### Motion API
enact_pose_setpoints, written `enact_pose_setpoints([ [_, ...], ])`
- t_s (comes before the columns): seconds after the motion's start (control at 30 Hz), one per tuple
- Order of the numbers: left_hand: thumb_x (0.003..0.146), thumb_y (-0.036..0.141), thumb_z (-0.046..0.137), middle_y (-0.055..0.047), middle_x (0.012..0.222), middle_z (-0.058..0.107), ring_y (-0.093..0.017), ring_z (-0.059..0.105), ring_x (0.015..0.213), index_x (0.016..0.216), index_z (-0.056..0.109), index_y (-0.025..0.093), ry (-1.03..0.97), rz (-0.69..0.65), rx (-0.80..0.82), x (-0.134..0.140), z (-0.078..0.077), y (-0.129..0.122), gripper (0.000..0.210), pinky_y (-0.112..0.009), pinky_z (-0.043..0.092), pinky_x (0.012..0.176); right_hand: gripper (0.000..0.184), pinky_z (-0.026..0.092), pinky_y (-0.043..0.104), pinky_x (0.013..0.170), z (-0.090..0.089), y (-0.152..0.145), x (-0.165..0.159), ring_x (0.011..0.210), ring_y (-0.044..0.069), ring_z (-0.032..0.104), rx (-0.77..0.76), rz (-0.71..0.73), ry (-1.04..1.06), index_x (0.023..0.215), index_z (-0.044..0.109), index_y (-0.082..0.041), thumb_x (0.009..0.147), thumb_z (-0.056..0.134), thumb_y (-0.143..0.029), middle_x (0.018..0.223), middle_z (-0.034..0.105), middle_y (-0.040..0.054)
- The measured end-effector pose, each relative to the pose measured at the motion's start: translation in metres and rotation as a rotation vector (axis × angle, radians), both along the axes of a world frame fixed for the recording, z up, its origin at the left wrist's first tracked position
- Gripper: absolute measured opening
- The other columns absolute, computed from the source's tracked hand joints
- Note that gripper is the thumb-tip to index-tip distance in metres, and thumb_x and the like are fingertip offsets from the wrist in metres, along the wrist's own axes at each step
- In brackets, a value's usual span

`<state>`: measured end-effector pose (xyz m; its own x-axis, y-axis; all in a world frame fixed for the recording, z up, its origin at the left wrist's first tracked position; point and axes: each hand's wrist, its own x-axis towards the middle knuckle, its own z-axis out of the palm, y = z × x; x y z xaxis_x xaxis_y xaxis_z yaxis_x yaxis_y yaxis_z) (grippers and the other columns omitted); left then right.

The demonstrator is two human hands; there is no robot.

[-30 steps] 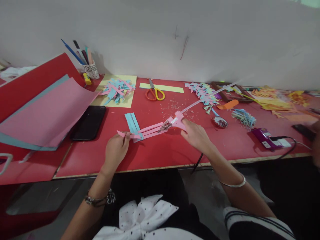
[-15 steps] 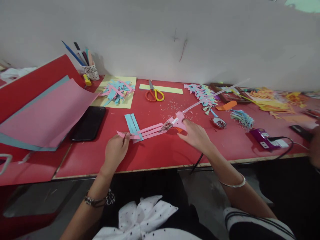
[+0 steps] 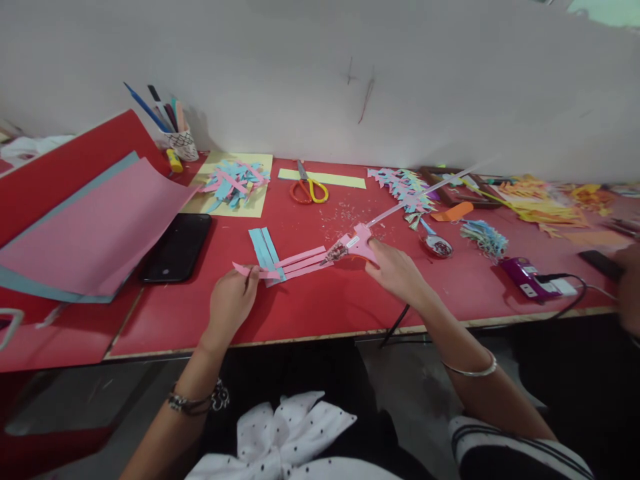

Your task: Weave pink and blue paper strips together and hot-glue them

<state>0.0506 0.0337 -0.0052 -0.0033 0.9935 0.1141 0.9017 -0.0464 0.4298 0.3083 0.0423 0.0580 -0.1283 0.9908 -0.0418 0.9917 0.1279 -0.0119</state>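
Observation:
Near the front of the red table, my left hand (image 3: 233, 298) is closed on a pink paper strip (image 3: 267, 274), pinching it at its left part. That strip lies across the lower end of blue paper strips (image 3: 265, 247), which stand side by side. More pink strips (image 3: 305, 260) run out to the right from the blue ones. My right hand (image 3: 397, 270) is wrapped round a pink glue gun (image 3: 361, 243), whose dirty nozzle points down-left at the right ends of the pink strips. A long clear glue stick (image 3: 393, 210) sticks out of the gun's back.
Scissors (image 3: 310, 191) and a heap of cut paper (image 3: 235, 181) lie toward the wall. A black phone (image 3: 177, 248) and large pink sheets (image 3: 100, 227) are at left. A purple power adapter (image 3: 525, 278) and another person's hand (image 3: 630, 287) are at right.
My right hand has shifted slightly to the right with the glue gun. My left hand and the paper strips have stayed in place.

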Motion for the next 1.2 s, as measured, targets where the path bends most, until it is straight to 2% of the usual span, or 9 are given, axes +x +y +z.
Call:
enact_pose_setpoints([
  [0.6,0.083,0.034,0.021,-0.009,0.080,0.069,-0.023,0.063,0.072,0.082,0.067,0.018,-0.037,-0.014,0.039,-0.002,-0.004,0.001,0.048,-0.026,0.041,0.056,0.025,0.029,0.025,0.053,-0.007,0.001,0.014,0.072,0.019,0.058,0.118,0.005,-0.026,0.097,0.050,-0.014,0.074,0.039,-0.013,0.087,0.064,0.0106],
  [0.9,0.084,0.033,0.021,-0.008,0.077,0.069,-0.021,0.062,0.068,0.078,0.066,0.020,-0.018,-0.020,0.063,-0.003,-0.007,0.000,0.047,-0.025,0.040,0.054,0.028,0.029,0.026,0.051,-0.004,0.000,0.017,0.074,0.021,0.059,0.088,-0.058,-0.055,0.100,0.050,-0.013,0.076,0.039,-0.014,0.089,0.064,0.0117],
  [1.03,0.085,0.033,0.021,-0.009,0.079,0.069,-0.021,0.063,0.070,0.082,0.066,0.018,0.003,-0.009,0.048,-0.003,-0.007,0.001,0.047,-0.025,0.040,0.055,0.026,0.031,0.027,0.052,-0.003,0.002,0.023,0.074,0.023,0.060,0.115,-0.093,-0.052,0.099,0.050,-0.013,0.075,0.040,-0.014,0.087,0.063,0.0116],
  [1.13,0.085,0.033,0.021,-0.010,0.081,0.069,-0.021,0.063,0.072,0.083,0.066,0.017,0.007,-0.014,0.056,-0.003,-0.006,0.001,0.048,-0.025,0.041,0.056,0.024,0.036,0.028,0.056,-0.004,0.012,0.033,0.080,0.025,0.059,0.186,-0.131,-0.010,0.097,0.051,-0.012,0.075,0.046,-0.021,0.089,0.062,0.0131],
  [1.2,0.085,0.033,0.021,-0.009,0.081,0.069,-0.021,0.063,0.072,0.082,0.066,0.018,0.005,-0.025,0.060,-0.003,-0.006,0.001,0.047,-0.025,0.041,0.056,0.029,0.039,0.028,0.061,-0.006,0.024,0.039,0.085,0.026,0.058,0.209,-0.122,0.041,0.094,0.052,-0.011,0.072,0.054,-0.030,0.093,0.061,0.0142],
])
